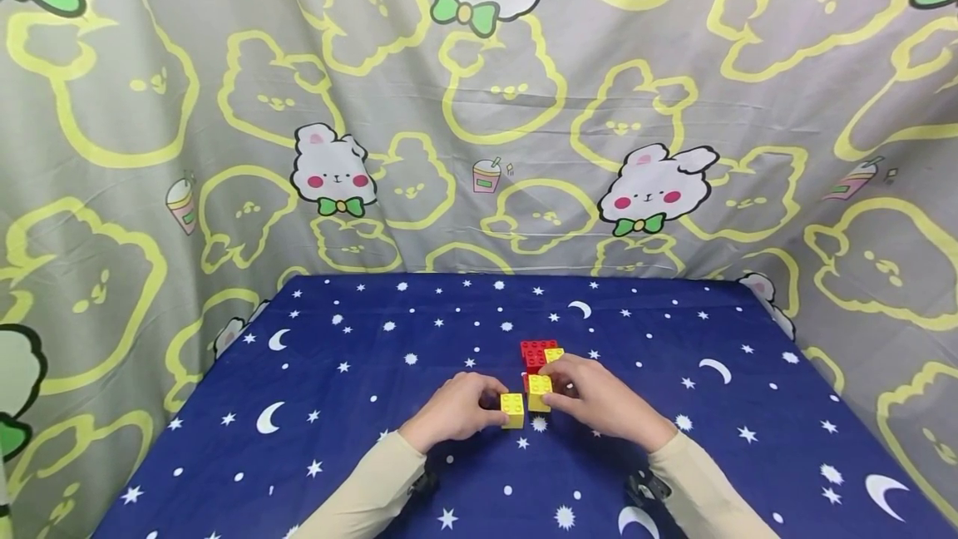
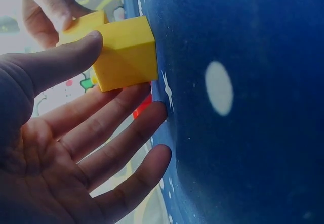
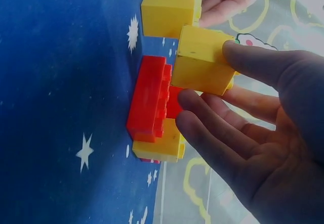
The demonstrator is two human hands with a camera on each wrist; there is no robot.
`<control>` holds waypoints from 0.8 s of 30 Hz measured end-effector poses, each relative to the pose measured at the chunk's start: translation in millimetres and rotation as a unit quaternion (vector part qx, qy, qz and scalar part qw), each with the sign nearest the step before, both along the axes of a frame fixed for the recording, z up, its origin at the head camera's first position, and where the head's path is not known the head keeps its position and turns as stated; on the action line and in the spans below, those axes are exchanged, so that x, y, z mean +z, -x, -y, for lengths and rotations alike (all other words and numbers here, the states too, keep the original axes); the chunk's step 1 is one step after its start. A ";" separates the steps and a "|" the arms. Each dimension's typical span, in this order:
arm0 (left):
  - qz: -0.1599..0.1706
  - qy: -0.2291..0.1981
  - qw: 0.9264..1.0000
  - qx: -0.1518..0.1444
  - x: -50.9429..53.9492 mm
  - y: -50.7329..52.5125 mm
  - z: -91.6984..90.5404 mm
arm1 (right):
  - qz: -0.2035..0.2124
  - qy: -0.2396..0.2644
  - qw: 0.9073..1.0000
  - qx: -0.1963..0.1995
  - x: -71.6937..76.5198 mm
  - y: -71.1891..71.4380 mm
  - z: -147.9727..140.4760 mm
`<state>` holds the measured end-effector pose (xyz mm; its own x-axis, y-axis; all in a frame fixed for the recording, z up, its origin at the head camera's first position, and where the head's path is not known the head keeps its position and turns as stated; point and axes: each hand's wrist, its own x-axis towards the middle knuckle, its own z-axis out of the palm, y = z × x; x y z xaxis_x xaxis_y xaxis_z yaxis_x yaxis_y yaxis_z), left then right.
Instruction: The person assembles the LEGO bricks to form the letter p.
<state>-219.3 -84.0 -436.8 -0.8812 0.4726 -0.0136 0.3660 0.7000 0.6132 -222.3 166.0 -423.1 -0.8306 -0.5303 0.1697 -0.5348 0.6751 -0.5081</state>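
Now our left hand [image 1: 458,411] pinches a yellow block [image 1: 512,412], and our right hand [image 1: 604,399] pinches another yellow block [image 1: 540,394] just beside it, both over the blue cloth [image 1: 337,439]. Past those two, near our right hand, we have some red blocks [image 1: 534,353] lying on the cloth, and a third yellow block [image 3: 156,147] sits close by them.

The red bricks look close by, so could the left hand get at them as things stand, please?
Probably not to grip them: the left hand pinches a yellow block. Otherwise, the red bricks lie ahead and to its right, their left side uncovered in the head view.
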 end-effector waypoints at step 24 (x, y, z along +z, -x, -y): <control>-0.007 -0.006 1.000 -0.009 2.7 -3.8 -0.7 | -0.027 0.059 0.998 0.000 3.0 -9.0 18.3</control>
<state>-215.5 -83.3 -434.0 -0.8730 0.4877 0.0050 0.3870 0.6863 0.6158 -213.3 147.7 -420.1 -0.8187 -0.5041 0.2749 -0.5634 0.6128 -0.5541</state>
